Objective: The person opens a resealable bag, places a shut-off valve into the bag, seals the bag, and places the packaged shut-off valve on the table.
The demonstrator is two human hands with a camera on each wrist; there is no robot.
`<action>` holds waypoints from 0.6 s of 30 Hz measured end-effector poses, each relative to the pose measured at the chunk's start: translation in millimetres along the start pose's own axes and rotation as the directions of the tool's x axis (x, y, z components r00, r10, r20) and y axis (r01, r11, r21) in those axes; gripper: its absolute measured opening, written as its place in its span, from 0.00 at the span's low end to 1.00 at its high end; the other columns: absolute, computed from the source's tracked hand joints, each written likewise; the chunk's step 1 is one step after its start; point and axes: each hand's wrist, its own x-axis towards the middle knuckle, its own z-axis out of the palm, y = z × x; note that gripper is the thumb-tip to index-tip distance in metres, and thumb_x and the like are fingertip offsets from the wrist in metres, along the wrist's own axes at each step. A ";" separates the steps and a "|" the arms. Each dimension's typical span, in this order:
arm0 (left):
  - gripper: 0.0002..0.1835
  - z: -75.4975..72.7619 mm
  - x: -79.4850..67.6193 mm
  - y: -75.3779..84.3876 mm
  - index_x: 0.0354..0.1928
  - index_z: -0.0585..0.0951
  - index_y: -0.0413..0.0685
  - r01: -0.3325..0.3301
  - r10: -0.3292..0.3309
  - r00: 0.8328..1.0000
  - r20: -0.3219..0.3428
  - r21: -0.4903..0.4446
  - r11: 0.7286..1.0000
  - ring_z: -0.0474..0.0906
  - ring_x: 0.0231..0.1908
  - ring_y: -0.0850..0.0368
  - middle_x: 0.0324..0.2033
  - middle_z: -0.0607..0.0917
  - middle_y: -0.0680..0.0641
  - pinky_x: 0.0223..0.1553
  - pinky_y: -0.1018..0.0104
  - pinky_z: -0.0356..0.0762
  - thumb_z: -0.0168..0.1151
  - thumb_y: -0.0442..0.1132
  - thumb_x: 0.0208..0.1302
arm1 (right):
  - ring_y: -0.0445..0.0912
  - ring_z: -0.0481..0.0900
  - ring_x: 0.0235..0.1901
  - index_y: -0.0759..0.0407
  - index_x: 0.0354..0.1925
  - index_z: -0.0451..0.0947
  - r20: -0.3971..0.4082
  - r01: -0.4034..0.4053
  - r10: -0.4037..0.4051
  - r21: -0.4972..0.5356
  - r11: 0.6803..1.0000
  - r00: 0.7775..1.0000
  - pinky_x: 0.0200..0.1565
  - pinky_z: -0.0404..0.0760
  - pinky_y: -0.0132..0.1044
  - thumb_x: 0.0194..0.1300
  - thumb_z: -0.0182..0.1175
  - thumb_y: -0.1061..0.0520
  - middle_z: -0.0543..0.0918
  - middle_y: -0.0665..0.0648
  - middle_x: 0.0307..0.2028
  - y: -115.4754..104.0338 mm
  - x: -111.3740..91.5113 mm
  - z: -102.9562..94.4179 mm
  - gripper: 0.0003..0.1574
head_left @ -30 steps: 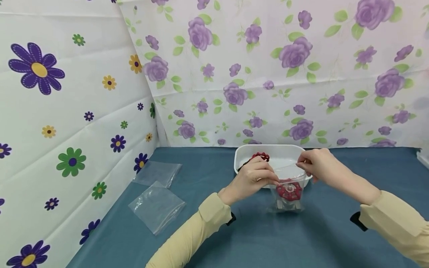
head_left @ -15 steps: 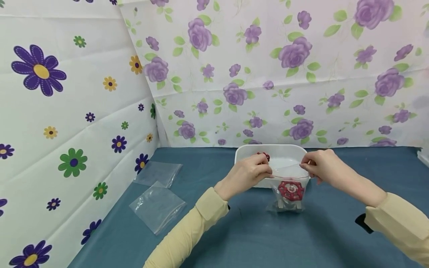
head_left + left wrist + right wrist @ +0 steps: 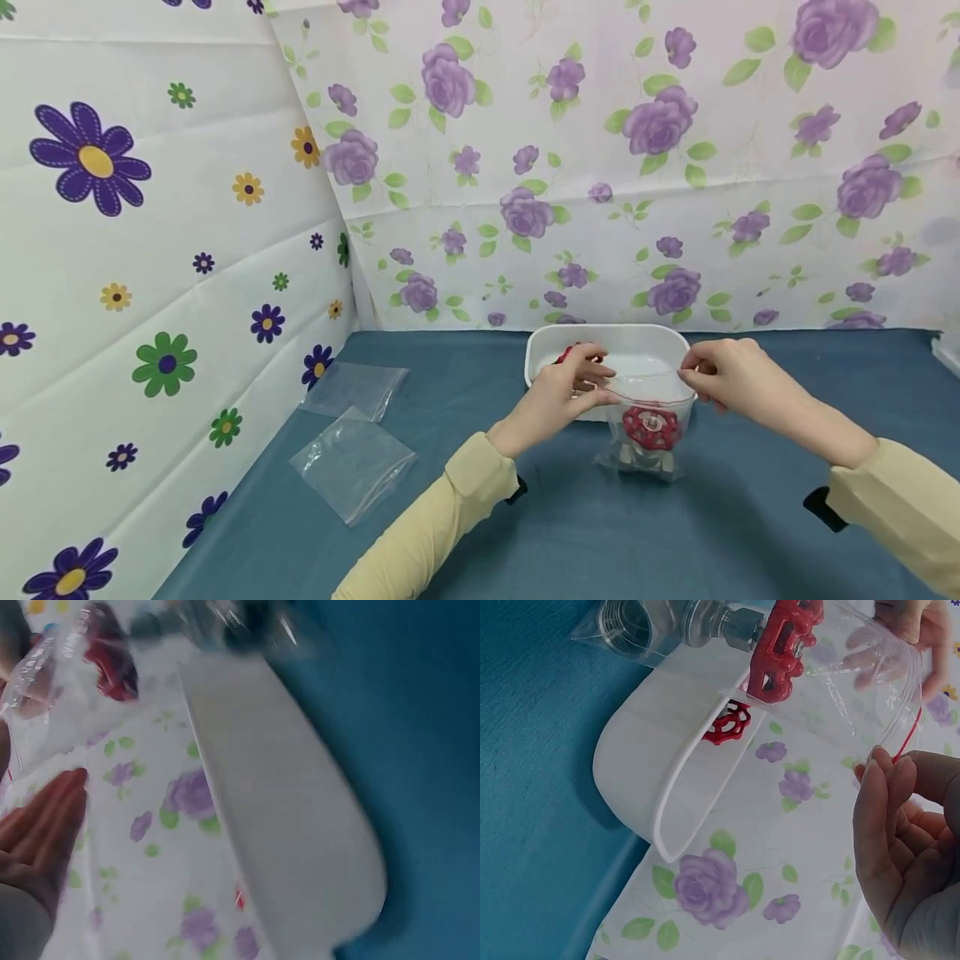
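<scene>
A metal valve with a red handwheel [image 3: 651,429] stands inside a clear zip bag [image 3: 611,457] on the table. My right hand [image 3: 742,372] pinches the right corner of the bag's mouth between thumb and fingertips, beside the red zip line [image 3: 909,736]. At the opposite corner, the left hand [image 3: 547,398] has its fingers spread apart, its thumb tip right at the rim. Straight left fingers [image 3: 56,814] show in the left wrist view. The bag's mouth gapes, and the valve's threaded metal end [image 3: 625,626] faces the bottom of the bag.
Just behind the bag is a white tray [image 3: 534,354], with another red handwheel [image 3: 727,724] in it, partly hidden by my left hand in the head view. Two flat clear bags, a nearer one [image 3: 352,467] and a farther one [image 3: 358,386], lie on the blue tablecloth [image 3: 480,358] at left.
My left fingers have gone from pinching the bag's rim to spread apart. The right hand has shifted slightly right, still pinching its corner, and the mouth is stretched wider.
</scene>
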 end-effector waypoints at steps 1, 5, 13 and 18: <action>0.22 1.5 -1.3 -0.7 0.54 0.69 0.40 0.056 -0.056 0.998 0.005 -0.075 0.996 0.76 0.41 0.66 0.42 0.80 0.47 0.40 0.74 0.72 0.61 0.36 0.58 | 0.43 0.68 0.11 0.62 0.32 0.77 -0.003 0.004 -0.004 -0.006 1.000 1.000 0.18 0.69 0.36 0.63 0.53 0.64 0.72 0.47 0.15 -0.2 -0.5 0.1 0.06; 0.13 5.0 -3.4 1.0 0.46 0.79 0.36 0.204 -0.212 0.977 0.012 -0.333 0.921 0.78 0.38 0.63 0.38 0.82 0.48 0.39 0.70 0.74 0.58 0.33 0.60 | 0.43 0.68 0.12 0.62 0.33 0.78 -0.005 -0.005 0.005 -0.017 1.000 1.000 0.18 0.69 0.37 0.63 0.53 0.63 0.73 0.47 0.16 0.0 -2.3 -0.7 0.06; 0.07 -1.1 -3.0 24.4 0.37 0.81 0.29 0.183 -0.242 0.967 -0.084 -0.434 0.882 0.81 0.33 0.49 0.32 0.83 0.38 0.35 0.62 0.77 0.57 0.26 0.59 | 0.43 0.71 0.14 0.62 0.33 0.80 -0.023 -0.072 0.073 0.020 0.997 0.997 0.18 0.70 0.38 0.61 0.55 0.59 0.78 0.47 0.21 5.3 -2.9 -2.1 0.08; 0.06 -2.2 -3.9 27.8 0.36 0.80 0.28 0.188 -0.262 0.957 -0.124 -0.424 0.886 0.80 0.33 0.46 0.32 0.82 0.36 0.35 0.61 0.77 0.57 0.26 0.60 | 0.43 0.71 0.16 0.60 0.32 0.80 -0.010 -0.081 0.081 0.007 0.997 0.997 0.19 0.70 0.38 0.61 0.57 0.57 0.77 0.46 0.20 8.7 -3.1 -3.4 0.09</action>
